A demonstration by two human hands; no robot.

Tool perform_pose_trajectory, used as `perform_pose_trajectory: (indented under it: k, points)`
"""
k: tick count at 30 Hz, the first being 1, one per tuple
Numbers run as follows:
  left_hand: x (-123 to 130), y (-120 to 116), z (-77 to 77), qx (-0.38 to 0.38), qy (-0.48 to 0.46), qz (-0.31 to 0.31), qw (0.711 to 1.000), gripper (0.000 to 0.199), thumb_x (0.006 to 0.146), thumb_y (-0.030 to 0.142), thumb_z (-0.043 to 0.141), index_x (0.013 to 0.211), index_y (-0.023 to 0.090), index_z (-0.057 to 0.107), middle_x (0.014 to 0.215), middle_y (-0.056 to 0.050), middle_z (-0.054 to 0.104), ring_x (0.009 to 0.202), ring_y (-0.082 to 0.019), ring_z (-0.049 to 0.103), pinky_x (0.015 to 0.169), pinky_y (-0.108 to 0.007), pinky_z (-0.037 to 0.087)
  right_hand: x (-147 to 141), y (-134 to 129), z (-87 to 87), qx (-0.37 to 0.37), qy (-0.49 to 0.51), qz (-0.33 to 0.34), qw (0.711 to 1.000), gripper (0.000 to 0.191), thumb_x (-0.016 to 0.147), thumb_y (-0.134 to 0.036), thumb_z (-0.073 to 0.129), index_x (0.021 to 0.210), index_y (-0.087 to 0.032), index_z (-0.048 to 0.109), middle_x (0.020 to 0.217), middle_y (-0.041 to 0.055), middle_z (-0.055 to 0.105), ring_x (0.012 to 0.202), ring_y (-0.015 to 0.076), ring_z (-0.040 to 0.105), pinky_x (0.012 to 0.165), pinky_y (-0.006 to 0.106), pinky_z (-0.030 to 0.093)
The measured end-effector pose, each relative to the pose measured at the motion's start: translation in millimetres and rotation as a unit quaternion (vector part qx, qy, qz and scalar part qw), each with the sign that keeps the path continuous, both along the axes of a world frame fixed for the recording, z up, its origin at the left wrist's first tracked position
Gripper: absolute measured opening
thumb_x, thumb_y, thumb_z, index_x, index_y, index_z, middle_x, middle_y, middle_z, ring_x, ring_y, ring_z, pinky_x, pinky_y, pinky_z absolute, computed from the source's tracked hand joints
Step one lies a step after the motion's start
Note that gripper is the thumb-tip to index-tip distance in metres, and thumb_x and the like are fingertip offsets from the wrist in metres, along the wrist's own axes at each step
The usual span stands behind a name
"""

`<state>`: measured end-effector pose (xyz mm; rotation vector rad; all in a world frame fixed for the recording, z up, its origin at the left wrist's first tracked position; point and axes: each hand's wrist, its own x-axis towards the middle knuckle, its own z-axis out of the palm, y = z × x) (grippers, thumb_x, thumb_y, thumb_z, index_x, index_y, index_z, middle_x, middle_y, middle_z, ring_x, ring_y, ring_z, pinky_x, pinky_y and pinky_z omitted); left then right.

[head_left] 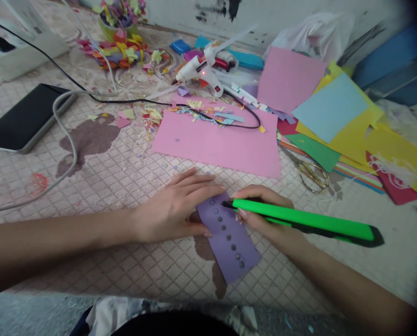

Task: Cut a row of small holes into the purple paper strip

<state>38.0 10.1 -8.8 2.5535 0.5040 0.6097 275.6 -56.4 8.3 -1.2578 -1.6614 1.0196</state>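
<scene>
A purple paper strip (pixel 233 249) lies on the patterned tablecloth in front of me, with a row of several small circles along it, most of them dark inside. My left hand (pixel 182 205) rests flat at the strip's upper left, fingers apart, its thumb and fingertips on the paper's edge. My right hand (pixel 267 214) grips a bright green cutter-like tool (pixel 306 219) near its black tip. That tip is over the upper part of the strip, beside the top circles. Whether it touches the paper is unclear.
A pink sheet (pixel 215 144) with paper scraps lies ahead, crossed by a black cable. Behind it stands a glue gun (pixel 198 70). Gold scissors (pixel 312 176) and coloured paper (pixel 330 107) are at right. A phone (pixel 26 116) and grey cable (pixel 73 144) are at left.
</scene>
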Motion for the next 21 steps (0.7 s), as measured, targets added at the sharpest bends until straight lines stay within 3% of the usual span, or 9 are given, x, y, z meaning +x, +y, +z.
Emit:
perform_pose_trajectory:
  k: [4, 8, 16, 21]
  points:
    - [-0.2, 11.2, 4.2, -0.051, 0.04, -0.08, 0.995, 0.08, 0.085, 0.04, 0.069, 0.148, 0.018, 0.024, 0.148, -0.015, 0.043, 0.145, -0.029, 0.026, 0.12, -0.056, 0.014, 0.8, -0.1, 0.3, -0.031, 0.011, 0.009, 0.999, 0.018, 0.084, -0.014, 0.063, 0.1, -0.022, 0.067, 0.081, -0.0004, 0.069, 0.064, 0.0108, 0.065, 0.056, 0.021, 0.053]
    - [0.1, 17.5, 4.9, -0.053, 0.064, -0.129, 0.988, 0.079, 0.088, 0.031, 0.065, 0.149, 0.018, 0.018, 0.15, -0.015, 0.041, 0.147, -0.03, 0.021, 0.119, -0.059, 0.01, -1.4, -0.2, 3.0, -0.028, 0.007, 0.013, 0.999, 0.016, 0.083, -0.014, 0.062, 0.095, -0.021, 0.067, 0.077, -0.001, 0.068, 0.059, 0.0098, 0.063, 0.052, 0.02, 0.051]
    - [2.6, 14.6, 1.3, -0.033, 0.044, -0.1, 0.993, 0.073, 0.088, 0.043, 0.064, 0.145, 0.016, 0.028, 0.143, -0.016, 0.049, 0.141, -0.032, 0.035, 0.118, -0.059, 0.018, -7.1, -0.3, 8.7, 0.028, -0.053, -0.004, 0.998, 0.018, 0.079, -0.011, 0.061, 0.093, -0.022, 0.068, 0.082, 0.0009, 0.071, 0.061, 0.0112, 0.065, 0.056, 0.023, 0.052]
    - [4.4, 14.9, 3.2, -0.032, 0.05, -0.112, 0.992, 0.077, 0.086, 0.041, 0.067, 0.148, 0.018, 0.026, 0.148, -0.015, 0.043, 0.144, -0.032, 0.029, 0.119, -0.057, 0.014, -10.6, 0.6, 11.3, 0.035, -0.06, -0.016, 0.997, 0.016, 0.079, -0.012, 0.061, 0.09, -0.022, 0.068, 0.074, 0.0001, 0.071, 0.06, 0.0124, 0.065, 0.055, 0.024, 0.052]
